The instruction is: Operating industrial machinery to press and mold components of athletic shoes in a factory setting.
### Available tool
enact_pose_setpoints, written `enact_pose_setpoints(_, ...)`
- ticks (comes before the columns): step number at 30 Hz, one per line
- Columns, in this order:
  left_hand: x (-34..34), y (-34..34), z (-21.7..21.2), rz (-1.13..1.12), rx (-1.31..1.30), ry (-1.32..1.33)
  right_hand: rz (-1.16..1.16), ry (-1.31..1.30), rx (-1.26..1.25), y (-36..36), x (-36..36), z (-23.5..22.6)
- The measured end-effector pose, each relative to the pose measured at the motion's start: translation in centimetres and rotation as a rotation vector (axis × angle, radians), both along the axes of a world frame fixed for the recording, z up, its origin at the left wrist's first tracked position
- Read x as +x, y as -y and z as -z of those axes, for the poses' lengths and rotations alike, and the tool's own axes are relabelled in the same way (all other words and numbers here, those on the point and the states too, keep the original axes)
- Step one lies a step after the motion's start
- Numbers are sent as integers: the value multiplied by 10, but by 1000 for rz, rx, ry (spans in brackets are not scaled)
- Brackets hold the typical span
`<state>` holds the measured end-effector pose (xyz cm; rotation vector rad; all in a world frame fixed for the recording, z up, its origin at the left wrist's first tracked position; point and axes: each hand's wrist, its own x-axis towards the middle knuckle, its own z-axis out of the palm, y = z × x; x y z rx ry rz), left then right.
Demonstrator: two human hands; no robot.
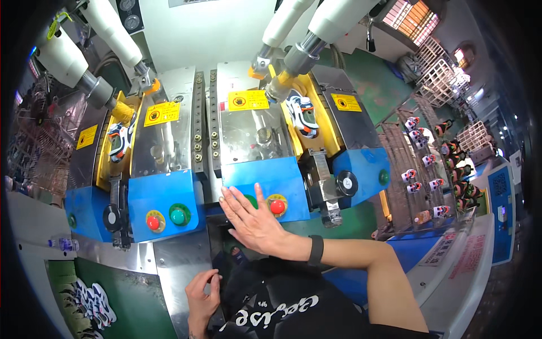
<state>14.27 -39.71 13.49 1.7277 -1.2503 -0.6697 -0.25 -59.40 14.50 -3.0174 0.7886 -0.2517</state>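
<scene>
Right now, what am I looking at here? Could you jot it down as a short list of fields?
Place: workshop bench with two blue press machines
Right hand: flat, fingers spread, over the green button on the right machine, beside its red button
Left hand: loosely curled at the steel bench edge, holding nothing
In the presses: one sneaker each side
Right side: rack of sneakers
</scene>
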Motion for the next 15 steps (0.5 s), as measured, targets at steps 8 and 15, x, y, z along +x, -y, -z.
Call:
enact_pose_setpoints(8,10,12,14,32,29,-32,163,590,4,55,-113,-49)
enact_pose_setpoints(15,-13,33,21,60,99,-25,-398,131,185,152,-195,-60)
